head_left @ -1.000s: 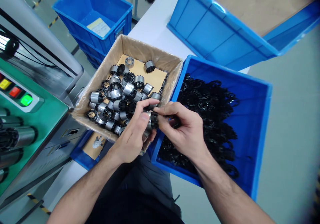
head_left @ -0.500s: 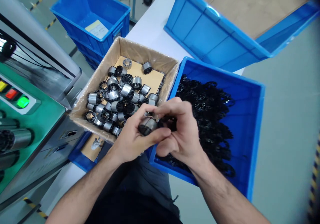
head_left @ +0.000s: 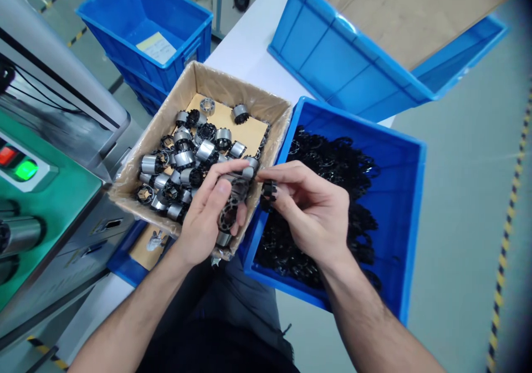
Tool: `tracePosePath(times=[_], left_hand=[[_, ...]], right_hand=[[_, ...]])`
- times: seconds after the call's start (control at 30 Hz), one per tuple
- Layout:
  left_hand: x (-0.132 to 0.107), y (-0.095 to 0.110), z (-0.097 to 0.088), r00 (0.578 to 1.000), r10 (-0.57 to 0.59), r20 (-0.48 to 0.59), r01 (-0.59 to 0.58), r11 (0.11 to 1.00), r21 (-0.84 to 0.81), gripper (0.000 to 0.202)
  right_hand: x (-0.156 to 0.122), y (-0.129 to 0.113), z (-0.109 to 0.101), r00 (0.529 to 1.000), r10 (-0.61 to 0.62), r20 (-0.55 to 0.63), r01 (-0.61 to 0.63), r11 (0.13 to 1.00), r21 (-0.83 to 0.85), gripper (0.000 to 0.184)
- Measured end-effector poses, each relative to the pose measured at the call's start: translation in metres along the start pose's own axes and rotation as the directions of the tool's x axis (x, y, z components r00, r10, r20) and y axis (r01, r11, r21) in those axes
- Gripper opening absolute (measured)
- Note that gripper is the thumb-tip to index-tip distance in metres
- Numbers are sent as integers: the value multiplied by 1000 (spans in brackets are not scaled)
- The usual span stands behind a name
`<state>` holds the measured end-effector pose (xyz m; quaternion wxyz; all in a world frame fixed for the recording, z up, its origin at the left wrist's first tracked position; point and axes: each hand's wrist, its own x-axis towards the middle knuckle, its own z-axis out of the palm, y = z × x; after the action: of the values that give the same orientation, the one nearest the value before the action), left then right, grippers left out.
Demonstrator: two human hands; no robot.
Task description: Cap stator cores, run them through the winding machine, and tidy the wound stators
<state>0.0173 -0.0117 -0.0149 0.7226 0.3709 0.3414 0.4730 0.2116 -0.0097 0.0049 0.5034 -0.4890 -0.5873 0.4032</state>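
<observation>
My left hand [head_left: 208, 215] is closed around a grey metal cylinder core [head_left: 228, 218], its slotted end facing up, over the near corner of a cardboard box [head_left: 174, 98]. The box is lined with plastic and holds several of the same metal cores [head_left: 185, 157]. My right hand [head_left: 313, 212] pinches a small black plastic ring [head_left: 269, 190] between thumb and fingers, just right of the core and apart from it. Below my right hand a blue bin [head_left: 409, 207] holds a heap of black plastic rings [head_left: 332, 168].
A green machine panel [head_left: 50, 195] with lit red and green buttons stands at the left. An open blue crate [head_left: 145, 29] with a paper slip sits behind the box. A larger blue crate [head_left: 344, 57] covered by cardboard lies at the back right on a white table.
My hands were pressed together on the core half a second ago. They have since separated: the left keeps the core, now turned end-up, and the right holds a black ring beside it.
</observation>
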Motion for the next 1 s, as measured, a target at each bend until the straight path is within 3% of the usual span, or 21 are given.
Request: tracePosePath(times=[0.13,0.4,0.63,0.73,0.83,0.9,1.0], left_hand=[[-2,-1,2,1000,-16,25,14,996,87,47],[-8,-4,2,991,-130,41,123,983,137,54],[-8,-5,1,989,-141,41,131,974,187,55],[-7,-5,1,989,-112,94,93,978,187,51],[-7,4,-1,997,-18,70,-3,958,288,38],[-7,17,-6,996,90,30,-92,841,533,27],[-6,43,-17,975,220,18,-108,407,907,35]], right_hand=[[-1,0,5,1000,4,-22,-5,999,-44,24],[-1,-1,10,997,-70,11,71,988,-140,18],[-1,-1,14,958,-287,-13,277,937,-215,17],[-4,-2,21,973,-224,-49,209,954,-215,14],[-1,-1,14,994,-106,1,105,979,-173,13],[7,4,-2,1000,-12,9,13,972,-233,17],[21,19,-37,984,176,-20,-164,861,-482,22]])
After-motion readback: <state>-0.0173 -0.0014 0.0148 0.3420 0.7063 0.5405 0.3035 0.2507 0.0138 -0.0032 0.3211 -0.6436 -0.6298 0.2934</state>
